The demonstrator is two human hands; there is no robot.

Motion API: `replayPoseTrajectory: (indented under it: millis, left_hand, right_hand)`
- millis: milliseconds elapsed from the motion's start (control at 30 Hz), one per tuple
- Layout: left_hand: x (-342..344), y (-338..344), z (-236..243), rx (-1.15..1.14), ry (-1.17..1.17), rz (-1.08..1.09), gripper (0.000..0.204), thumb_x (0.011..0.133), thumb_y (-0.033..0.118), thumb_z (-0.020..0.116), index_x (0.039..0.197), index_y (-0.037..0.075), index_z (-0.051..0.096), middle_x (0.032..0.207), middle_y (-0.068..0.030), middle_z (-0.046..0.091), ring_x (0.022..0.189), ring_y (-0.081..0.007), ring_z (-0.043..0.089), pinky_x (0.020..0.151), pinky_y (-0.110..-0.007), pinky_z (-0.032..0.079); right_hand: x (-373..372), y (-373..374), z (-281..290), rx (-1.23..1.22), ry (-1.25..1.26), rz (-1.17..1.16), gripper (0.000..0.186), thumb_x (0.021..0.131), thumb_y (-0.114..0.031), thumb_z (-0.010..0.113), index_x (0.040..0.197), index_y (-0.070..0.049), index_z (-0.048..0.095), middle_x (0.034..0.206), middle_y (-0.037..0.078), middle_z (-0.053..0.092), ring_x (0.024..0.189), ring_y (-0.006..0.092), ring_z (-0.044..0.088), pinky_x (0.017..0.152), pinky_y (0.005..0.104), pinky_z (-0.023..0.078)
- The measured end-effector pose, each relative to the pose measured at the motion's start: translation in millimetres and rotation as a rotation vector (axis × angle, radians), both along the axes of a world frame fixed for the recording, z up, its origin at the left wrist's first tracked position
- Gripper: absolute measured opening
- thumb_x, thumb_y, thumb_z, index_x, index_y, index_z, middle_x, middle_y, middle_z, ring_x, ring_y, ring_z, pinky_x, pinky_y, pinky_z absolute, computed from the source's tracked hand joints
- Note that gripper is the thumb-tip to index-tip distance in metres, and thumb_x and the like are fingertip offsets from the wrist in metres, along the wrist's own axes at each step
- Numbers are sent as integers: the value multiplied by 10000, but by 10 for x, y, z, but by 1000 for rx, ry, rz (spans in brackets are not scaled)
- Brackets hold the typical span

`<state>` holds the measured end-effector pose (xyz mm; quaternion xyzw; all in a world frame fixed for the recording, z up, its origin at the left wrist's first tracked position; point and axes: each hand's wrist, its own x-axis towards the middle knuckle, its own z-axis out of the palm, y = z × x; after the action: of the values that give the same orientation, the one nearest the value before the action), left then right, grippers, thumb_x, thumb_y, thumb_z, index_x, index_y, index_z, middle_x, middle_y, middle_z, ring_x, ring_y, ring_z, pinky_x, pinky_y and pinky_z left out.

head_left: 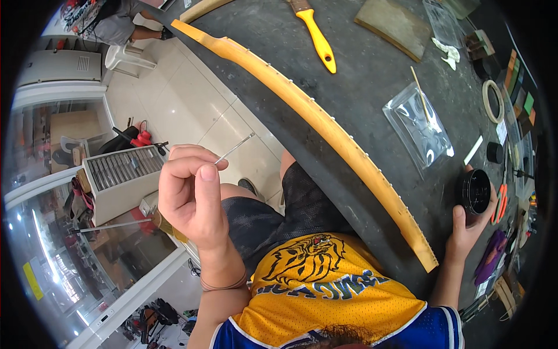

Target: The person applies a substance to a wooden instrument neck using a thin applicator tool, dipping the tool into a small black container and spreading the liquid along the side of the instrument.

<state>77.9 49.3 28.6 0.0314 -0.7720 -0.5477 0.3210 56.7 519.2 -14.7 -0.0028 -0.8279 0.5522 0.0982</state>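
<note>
Raised over my lap, my left hand [195, 195] pinches a thin metal stick [235, 148] between thumb and fingers; its small tip points up and to the right. My right hand [465, 232] is wrapped round a small round black jar [478, 192] at the right side of the table. Between the hands, a long yellowish wooden guitar neck [325, 119] lies diagonally along the table edge, touched by neither hand. Small white spots run in a row down its far edge. What is inside the jar is too dark to make out.
On the dark table [360, 70] lie a yellow-handled brush [318, 41], a flat wooden block [392, 26], a clear plastic tray [418, 128] with a thin stick, a tape roll [493, 100] and orange-handled scissors [500, 203]. Another person [110, 20] is at the far left.
</note>
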Motion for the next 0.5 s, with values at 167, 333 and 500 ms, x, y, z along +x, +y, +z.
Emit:
replayPoseTrajectory:
  millis: [167,333,500]
  left_hand:
    - [108,220,146,-73,1,-2,102,1072,60,690,1003,-2,648,957,-137,733,945,-207,610,906,-351,474]
    - [32,665,263,-75,-5,-114,96,1072,63,664,1012,-7,639,943,-139,722,931,-216,602,904,-367,470]
    - [-17,1157,415,-74,39,-231,61,993,-25,728,1021,-1,680,932,-121,735,910,-222,617,866,-352,488]
  right_hand:
    - [-13,9,1,-97,6,24,985,940,-319,955,1679,-24,375,1639,274,590,1522,312,586,1310,434,413]
    - [12,45,80,-189,28,34,1011,906,-281,983,1678,-23,383,1619,220,596,1511,298,588,1301,431,424]
    - [-51,-80,91,-394,31,83,1021,857,-136,1003,1665,-31,388,1584,128,563,1482,260,582,1274,417,451]
